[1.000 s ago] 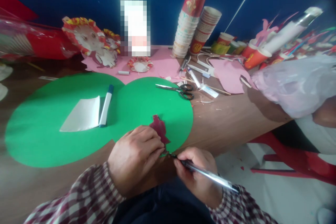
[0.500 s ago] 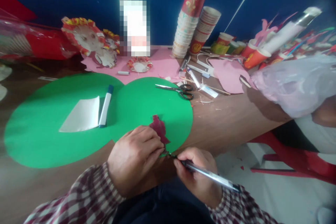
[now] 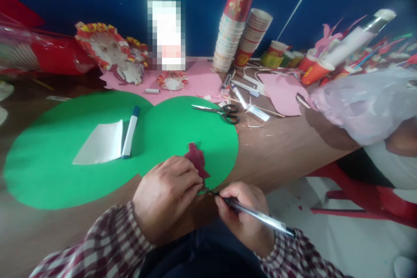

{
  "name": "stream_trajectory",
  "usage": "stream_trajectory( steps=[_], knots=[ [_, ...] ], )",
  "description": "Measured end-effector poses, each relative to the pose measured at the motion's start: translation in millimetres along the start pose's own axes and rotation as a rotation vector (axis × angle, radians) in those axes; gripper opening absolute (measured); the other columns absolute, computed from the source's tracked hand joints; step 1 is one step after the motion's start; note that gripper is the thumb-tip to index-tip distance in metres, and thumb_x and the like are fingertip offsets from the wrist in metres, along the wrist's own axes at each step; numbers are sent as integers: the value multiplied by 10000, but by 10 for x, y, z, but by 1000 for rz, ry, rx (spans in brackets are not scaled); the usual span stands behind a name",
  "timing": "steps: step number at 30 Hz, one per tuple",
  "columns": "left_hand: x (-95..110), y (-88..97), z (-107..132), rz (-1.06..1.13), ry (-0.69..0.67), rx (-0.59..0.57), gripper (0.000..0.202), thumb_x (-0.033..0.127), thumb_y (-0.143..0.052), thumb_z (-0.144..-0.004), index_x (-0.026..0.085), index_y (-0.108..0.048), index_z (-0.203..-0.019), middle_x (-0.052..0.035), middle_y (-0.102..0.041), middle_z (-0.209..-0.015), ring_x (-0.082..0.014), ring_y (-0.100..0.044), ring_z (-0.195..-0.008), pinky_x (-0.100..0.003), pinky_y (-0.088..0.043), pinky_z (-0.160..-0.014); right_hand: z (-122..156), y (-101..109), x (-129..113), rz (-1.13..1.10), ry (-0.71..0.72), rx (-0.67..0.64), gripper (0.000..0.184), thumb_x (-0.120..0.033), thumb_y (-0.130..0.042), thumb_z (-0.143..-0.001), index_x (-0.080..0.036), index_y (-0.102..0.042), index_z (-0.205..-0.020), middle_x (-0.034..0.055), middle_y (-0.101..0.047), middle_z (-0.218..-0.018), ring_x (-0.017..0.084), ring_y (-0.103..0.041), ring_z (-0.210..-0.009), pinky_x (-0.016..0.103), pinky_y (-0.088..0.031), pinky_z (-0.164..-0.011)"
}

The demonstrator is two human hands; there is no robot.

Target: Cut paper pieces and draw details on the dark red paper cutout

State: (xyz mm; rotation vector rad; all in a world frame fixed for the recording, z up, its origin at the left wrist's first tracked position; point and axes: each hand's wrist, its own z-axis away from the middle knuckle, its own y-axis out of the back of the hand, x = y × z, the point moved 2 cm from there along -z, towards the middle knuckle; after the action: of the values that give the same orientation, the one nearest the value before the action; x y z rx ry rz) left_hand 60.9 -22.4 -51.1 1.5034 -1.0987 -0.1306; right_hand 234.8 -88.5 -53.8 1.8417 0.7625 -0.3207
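My left hand is closed in a pinch on a small dark red paper cut-out with a jagged edge, held at the near edge of the table. My right hand grips a pen, its tip touching the lower end of the cut-out. Both hands hover over the rim of the right-hand green paper circle. A second, larger green circle lies to the left, with a white sheet and a blue-capped marker on it.
Black-handled scissors lie on the green circle's far edge. Stacks of paper cups, pink paper, paper-plate crafts and loose pens crowd the back. A plastic bag sits at right; a red chair stands beyond the table edge.
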Motion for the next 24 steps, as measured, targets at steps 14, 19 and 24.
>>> stream_trajectory(
  steps=[14,19,24],
  knots=[
    [2,-6,-14,1,-7,5,124,245,-533,-850,226,-655,-855,-16,-644,-885,-182,-562,-866,-342,-446,-748,-7,16,-6,-6,-25,20,85,-215,-568,-821,-183,-536,-749,-14,-600,-603,114,-576,-538,215,-412,-563],
    [-8,-12,-5,-5,0,1,115,245,-536,-850,230,-650,-857,-9,-641,-892,-177,-561,-868,-338,-447,-748,1,4,6,-14,-17,7,75,-204,-571,-824,-181,-532,-764,-13,-595,-614,112,-575,-552,215,-406,-572],
    [-2,-8,-5,-5,-4,6,113,248,-539,-848,228,-650,-850,-8,-641,-879,-178,-563,-863,-343,-452,-748,-3,9,3,-34,-22,-4,75,-204,-574,-821,-179,-533,-763,-13,-594,-613,110,-576,-556,212,-409,-576]
  ],
)
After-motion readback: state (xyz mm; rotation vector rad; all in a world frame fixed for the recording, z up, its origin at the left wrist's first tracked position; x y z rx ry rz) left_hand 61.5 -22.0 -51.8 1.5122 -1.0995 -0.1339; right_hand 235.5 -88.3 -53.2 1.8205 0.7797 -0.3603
